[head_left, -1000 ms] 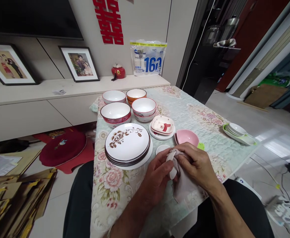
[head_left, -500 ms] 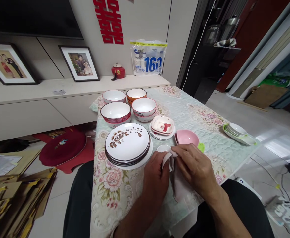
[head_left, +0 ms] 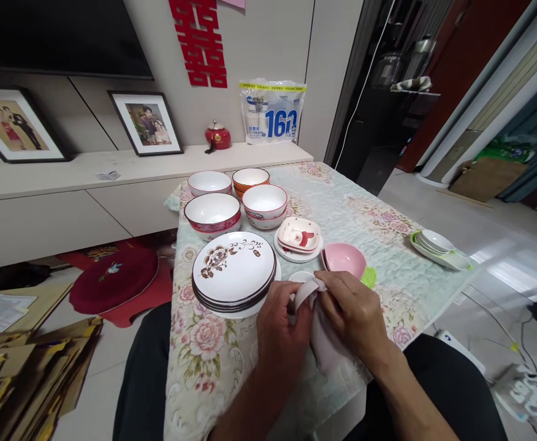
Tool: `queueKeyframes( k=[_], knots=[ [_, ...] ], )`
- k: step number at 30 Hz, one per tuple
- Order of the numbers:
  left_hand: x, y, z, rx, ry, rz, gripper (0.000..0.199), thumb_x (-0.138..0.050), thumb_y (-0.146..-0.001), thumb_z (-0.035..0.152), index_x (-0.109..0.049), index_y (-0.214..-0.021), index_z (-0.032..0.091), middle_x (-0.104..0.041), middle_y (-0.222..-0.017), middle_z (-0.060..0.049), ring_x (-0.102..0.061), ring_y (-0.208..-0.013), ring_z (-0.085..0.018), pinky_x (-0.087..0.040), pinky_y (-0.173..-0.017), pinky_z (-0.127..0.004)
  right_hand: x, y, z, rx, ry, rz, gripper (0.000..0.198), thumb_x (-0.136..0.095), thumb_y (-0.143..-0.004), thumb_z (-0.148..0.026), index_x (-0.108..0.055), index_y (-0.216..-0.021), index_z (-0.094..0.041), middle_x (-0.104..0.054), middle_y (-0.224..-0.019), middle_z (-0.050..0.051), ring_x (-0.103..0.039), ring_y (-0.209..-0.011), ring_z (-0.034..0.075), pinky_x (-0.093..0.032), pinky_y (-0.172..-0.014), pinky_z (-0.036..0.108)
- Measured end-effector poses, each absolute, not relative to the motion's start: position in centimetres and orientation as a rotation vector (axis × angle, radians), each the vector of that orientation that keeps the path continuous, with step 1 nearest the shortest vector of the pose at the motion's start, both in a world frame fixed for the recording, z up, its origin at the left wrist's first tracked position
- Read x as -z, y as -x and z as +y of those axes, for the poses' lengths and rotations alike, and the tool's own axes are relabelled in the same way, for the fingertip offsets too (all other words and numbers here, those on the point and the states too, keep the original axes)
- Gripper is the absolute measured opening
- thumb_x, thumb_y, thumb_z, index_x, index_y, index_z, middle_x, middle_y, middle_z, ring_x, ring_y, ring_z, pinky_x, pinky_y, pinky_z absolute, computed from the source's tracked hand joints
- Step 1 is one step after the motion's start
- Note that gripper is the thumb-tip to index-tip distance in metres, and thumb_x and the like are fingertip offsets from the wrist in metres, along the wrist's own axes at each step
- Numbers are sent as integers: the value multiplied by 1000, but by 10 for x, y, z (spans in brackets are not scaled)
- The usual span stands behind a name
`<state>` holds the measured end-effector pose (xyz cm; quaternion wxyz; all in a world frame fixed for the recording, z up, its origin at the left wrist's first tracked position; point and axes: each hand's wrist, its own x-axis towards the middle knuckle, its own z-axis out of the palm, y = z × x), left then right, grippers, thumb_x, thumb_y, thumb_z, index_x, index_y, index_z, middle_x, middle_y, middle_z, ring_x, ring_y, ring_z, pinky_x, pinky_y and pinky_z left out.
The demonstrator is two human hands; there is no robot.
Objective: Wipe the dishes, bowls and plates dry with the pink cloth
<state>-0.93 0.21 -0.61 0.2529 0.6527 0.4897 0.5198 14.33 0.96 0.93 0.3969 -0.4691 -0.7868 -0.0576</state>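
Cloth (head_left: 327,349) in hands (head_left: 283,324) (head_left: 355,312), partly covered; white dish (head_left: 300,277) beyond, mostly hidden.

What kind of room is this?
Probably a home's living room: a large, flat black television screen is above a long, pale cabinet, on which black-framed rectangular photographs stand.

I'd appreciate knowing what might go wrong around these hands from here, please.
The right hand, gripping the pale greyish-pink fabric cloth, might knock the glossy pink rounded bowl close beyond it. The left hand could nudge the small round white dish just beyond it. A sideways slip might also bump the nearby stack of round white brown-rimmed plates.
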Motion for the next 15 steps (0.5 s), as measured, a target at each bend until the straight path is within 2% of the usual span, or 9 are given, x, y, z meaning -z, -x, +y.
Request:
queueKeyframes(
  k=[3,5,9,13,15],
  knots=[
    [7,9,2,-1418,-1798,1349,12,-57,-88,13,-66,-92,19,-65,-82,-2,-60,-74,-15,-47,-67,-27,-11,-145,9,366,1077,-2081,27,-54,-95,-6,-68,-118,-12,-74,-98,13,-68,-84,23,-55,-73,34],
    [8,9,2,-1438,-1822,1323,12,-55,-90,13,-65,-92,19,-65,-82,-1,-60,-75,-15,-47,-68,-27,-12,-144,9,349,1045,-2056,29,-54,-95,-5,-67,-120,-13,-74,-99,13,-69,-86,23,-56,-75,34],
    [9,11,1,-1499,-1796,1325,10,-54,-93,16,-63,-95,20,-64,-85,-1,-59,-76,-15,-47,-69,-26,-9,-138,11,31,1108,-1912,25,-55,-95,-9,-69,-116,-13,-76,-93,9,-72,-82,19,-56,-72,28],
    [11,11,2,-1544,-1739,1349,8,-53,-93,17,-61,-95,20,-63,-87,-2,-60,-79,-16,-49,-71,-27,-6,-130,12,-347,1226,-1761,19,-55,-97,-14,-73,-99,-17,-74,-78,0,-69,-67,14,-53,-63,21],
    [11,11,2,-1539,-1711,1363,8,-52,-94,19,-60,-95,20,-62,-87,-2,-59,-79,-16,-49,-72,-28,-6,-128,12,-388,1248,-1751,19,-55,-98,-15,-73,-93,-18,-72,-72,-1,-67,-63,13,-51,-59,20]
  ],
)
